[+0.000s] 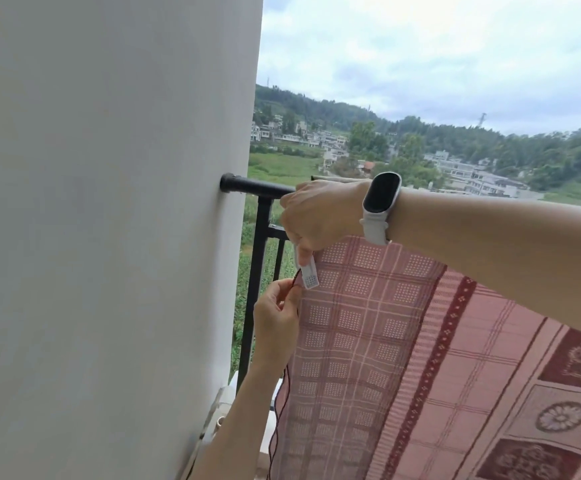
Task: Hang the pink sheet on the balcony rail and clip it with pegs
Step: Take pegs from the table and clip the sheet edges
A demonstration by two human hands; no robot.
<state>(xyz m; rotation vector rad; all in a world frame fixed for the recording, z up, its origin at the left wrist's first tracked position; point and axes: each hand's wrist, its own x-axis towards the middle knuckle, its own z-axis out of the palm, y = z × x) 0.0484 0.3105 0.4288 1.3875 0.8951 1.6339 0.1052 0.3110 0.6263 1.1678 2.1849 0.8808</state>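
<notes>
Pink sheet [403, 341] hangs draped over the black balcony rail [257, 186] beside the white wall [109, 202]. Right hand [320, 216] pinches a white peg [308, 271] onto its edge; left hand [277, 317] pinches that edge just below.

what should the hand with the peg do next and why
Probably press the white peg fully onto the pink sheet edge, then let go. The right hand holds it at the sheet's top left corner near the black rail, while the left hand pinches the edge just below, keeping it steady.
</notes>
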